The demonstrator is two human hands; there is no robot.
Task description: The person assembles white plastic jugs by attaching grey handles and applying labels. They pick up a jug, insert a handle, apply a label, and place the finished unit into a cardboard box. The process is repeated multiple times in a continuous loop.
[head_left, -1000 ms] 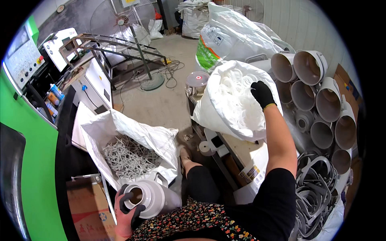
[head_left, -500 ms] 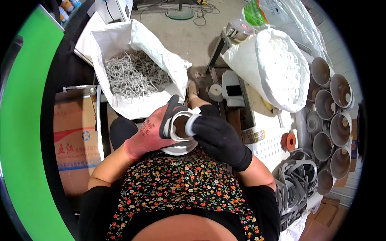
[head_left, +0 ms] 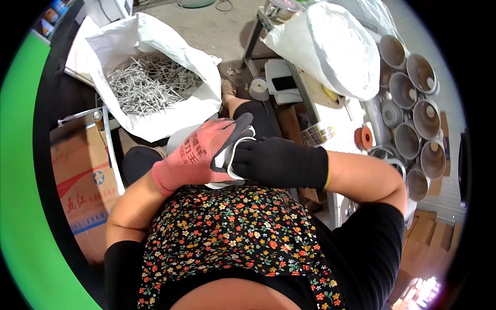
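My left hand, in a pink glove with a dark grey palm, is closed round a grey plastic pipe fitting above my lap. The fitting lies tilted, its pale open mouth facing right. My right hand, in a black glove, is closed at that mouth, its bent fingers reaching inside the rim. Those fingertips are hidden, and whatever they hold cannot be seen.
Ahead on the left stands a white sack of thin grey nail-like pieces. At the right are a white sack of pale rings, an orange ring-shaped roll, a dark phone and stacked grey fittings. A cardboard box sits left.
My right hand has gone from holding a pale ring beside the fitting's mouth to having its fingers inside it. The right elbow has swung outward; the view has shifted.
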